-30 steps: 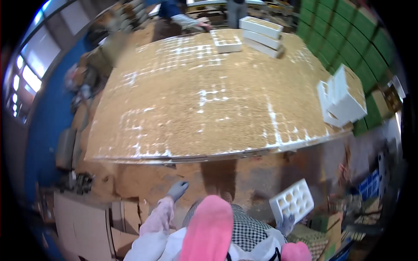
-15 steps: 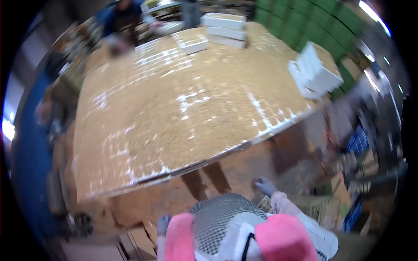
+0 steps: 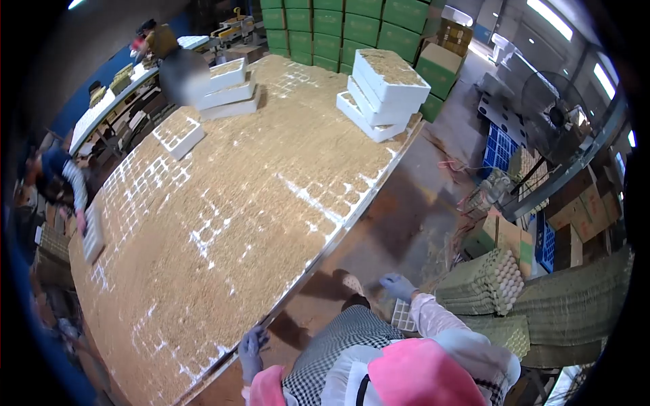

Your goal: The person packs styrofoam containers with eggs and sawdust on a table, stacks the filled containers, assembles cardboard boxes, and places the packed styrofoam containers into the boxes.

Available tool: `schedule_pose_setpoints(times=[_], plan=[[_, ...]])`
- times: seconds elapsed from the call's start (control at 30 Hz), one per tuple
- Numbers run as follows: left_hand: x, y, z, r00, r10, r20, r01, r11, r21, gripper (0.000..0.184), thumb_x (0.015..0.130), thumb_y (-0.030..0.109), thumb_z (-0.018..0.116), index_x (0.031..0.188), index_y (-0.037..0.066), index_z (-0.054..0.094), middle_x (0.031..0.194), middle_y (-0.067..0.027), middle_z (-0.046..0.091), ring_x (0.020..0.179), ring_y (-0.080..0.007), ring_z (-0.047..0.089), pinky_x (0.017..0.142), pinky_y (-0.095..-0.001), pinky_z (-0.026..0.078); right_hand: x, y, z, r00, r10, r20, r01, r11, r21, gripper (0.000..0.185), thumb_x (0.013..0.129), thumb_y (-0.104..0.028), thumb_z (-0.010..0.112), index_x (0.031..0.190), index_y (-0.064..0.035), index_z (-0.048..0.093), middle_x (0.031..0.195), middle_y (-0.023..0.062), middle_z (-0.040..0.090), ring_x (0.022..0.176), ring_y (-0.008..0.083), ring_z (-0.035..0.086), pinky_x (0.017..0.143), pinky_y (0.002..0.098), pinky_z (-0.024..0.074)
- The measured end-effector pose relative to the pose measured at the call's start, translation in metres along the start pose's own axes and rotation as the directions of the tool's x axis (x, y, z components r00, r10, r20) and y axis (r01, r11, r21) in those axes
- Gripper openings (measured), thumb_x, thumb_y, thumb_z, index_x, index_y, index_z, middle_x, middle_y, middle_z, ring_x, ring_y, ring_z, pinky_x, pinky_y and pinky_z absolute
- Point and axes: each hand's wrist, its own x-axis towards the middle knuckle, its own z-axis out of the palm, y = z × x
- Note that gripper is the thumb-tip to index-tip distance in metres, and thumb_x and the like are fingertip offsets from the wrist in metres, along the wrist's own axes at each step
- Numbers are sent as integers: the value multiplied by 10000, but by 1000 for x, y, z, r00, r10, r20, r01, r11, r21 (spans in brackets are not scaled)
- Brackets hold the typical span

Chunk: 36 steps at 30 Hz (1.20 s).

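Observation:
Gloved in grey, my left hand [image 3: 251,352] is at the near edge of a large table [image 3: 237,169] covered in brown granular material over white grids. Its fingers are partly curled and nothing shows in them. My right hand [image 3: 399,287] is out over the floor with fingers apart, holding nothing. Just below it, partly hidden by my sleeve, is a white tray with square cells [image 3: 403,315]. Filled white trays are stacked at the table's right corner [image 3: 384,95] and at the far side [image 3: 230,88]; a single one [image 3: 179,133] lies left of them.
A co-worker [image 3: 61,176] at the left edge holds a white tray [image 3: 93,234]. Green boxes [image 3: 328,30] stand behind the table. Stacked egg trays [image 3: 481,281], cartons [image 3: 586,213] and a fan [image 3: 547,101] are on the right.
The view has swung right. The white tray held in my right hand a second ago is out of it, and that hand is empty. My left hand has come to the table edge.

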Motion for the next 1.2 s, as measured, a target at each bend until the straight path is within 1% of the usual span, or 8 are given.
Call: schedule_pose_setpoints(times=[0.17,0.2,0.23,0.3,0.5,0.63,0.8,1.2], plan=[[149,93,159,875,114,470,-160,985,60,458,968,373,446,1242,10,504,1156,-100,586,1031,-206,587,929,-348,453,111,120,-142,783,-287,-552,-64,845,-531,237,832,-63,463,1038,-51,582,1015,137,592,939,261,574,861,372,449],[178,110,201,854,108,508,-159,986,57,455,972,359,442,1270,18,487,1188,-103,571,1065,-208,570,945,-340,440,133,112,-199,851,74,-519,123,934,336,177,878,-168,488,1006,-105,594,946,46,596,863,197,572,778,343,457],[213,117,239,825,101,556,-157,986,54,473,971,354,446,1321,35,439,1258,-104,526,1133,-213,530,970,-347,424,155,103,-255,804,426,-415,320,278,906,155,924,-273,514,974,-159,607,877,-46,599,787,132,570,696,315,464],[278,131,322,795,75,602,-87,996,-9,517,969,364,443,1380,59,367,1348,-107,445,1207,-224,470,1004,-362,398,246,177,-308,656,268,-705,551,469,691,252,933,-394,501,966,-161,591,836,-51,575,755,113,530,655,281,437],[452,123,549,852,46,522,-30,999,-39,592,960,386,418,1476,237,169,1529,-39,160,1368,-230,213,1067,-437,295,398,161,-471,885,339,-320,377,-117,919,353,919,-468,471,983,-133,560,808,26,572,781,165,536,635,281,461],[552,41,668,983,-48,179,65,994,-92,938,832,630,523,1385,-71,232,1376,-262,315,1192,-323,432,969,-409,402,454,168,-461,930,287,-230,278,-137,951,385,915,-489,453,990,-127,560,808,31,574,778,164,540,639,284,464],[518,56,648,951,-25,307,9,998,54,1132,741,828,344,1460,16,17,1486,-307,8,1374,-473,-36,1116,-500,-7,432,148,-433,945,263,-196,242,-156,958,426,910,-515,430,1000,-119,561,810,36,576,775,162,544,645,288,469],[397,98,397,891,394,224,-434,885,167,725,945,531,370,1432,16,220,1463,-235,225,1382,-352,126,1132,-394,118,313,-57,-307,998,-67,12,-25,-193,981,526,897,-577,376,1024,-101,562,812,49,581,767,158,554,657,296,480]])
